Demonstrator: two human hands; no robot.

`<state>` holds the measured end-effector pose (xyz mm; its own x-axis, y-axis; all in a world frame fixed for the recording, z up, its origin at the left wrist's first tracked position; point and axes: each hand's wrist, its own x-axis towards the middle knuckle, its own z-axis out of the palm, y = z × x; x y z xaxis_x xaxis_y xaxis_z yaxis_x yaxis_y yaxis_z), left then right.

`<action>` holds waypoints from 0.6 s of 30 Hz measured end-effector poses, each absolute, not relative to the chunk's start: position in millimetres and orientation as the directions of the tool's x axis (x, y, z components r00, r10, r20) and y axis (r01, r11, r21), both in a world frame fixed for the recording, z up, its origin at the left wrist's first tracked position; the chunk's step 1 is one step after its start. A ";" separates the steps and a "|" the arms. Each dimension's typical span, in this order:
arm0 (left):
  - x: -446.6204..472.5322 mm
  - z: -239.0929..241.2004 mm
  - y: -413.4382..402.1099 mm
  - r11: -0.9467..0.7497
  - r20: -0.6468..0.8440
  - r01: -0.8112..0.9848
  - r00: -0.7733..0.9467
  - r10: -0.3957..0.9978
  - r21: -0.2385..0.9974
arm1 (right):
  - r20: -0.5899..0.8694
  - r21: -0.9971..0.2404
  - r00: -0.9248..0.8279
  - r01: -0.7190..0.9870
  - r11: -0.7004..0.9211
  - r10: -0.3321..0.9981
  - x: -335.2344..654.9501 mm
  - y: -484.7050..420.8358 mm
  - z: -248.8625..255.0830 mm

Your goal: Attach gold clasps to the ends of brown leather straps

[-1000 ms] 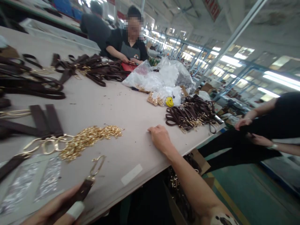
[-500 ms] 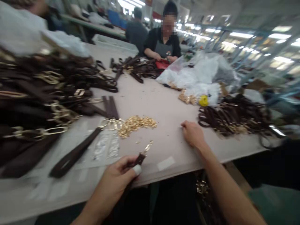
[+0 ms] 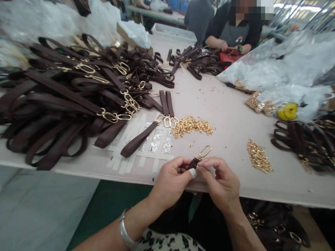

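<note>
My left hand pinches the end of a dark brown strap that carries a gold oval clasp; the thumb has a white wrap. My right hand meets it from the right, its fingers closed on the same strap end just below the clasp. Both hands hover at the near edge of the pale table. A pile of small gold fittings lies beyond the hands, and a second pile lies to the right.
A large heap of brown straps with gold rings covers the table's left. More straps lie at the right, beside clear plastic bags. A person in a dark apron works at the far end.
The view has swung left and down. My right hand left the tabletop and joined my left hand on the strap end, which now sits at the table's near edge.
</note>
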<state>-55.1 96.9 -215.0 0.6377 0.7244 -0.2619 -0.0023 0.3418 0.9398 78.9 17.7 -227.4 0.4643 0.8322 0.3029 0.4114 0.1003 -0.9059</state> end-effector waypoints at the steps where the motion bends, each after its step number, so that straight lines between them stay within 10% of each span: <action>1: -55.5 -215.4 96.5 0.330 -0.253 -0.003 0.637 0.728 0.944 | 0.307 -0.902 0.468 0.419 0.098 0.829 77.0 18.4 -228.1; 11: -57.6 -219.7 91.4 0.128 -0.132 0.051 0.615 0.778 0.991 | 0.330 -0.885 0.527 0.462 0.062 0.784 70.3 13.3 -228.9; 18: -68.0 -213.7 89.3 0.024 -0.109 0.136 0.660 0.743 0.990 | -0.082 -0.987 0.612 -0.162 0.023 0.786 67.1 15.9 -220.0</action>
<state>-68.0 89.3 -213.7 0.6604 0.7430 -0.1089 0.1358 0.0244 0.9904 67.1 15.9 -220.0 0.6123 0.7863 -0.0819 -0.1616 0.0231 -0.9866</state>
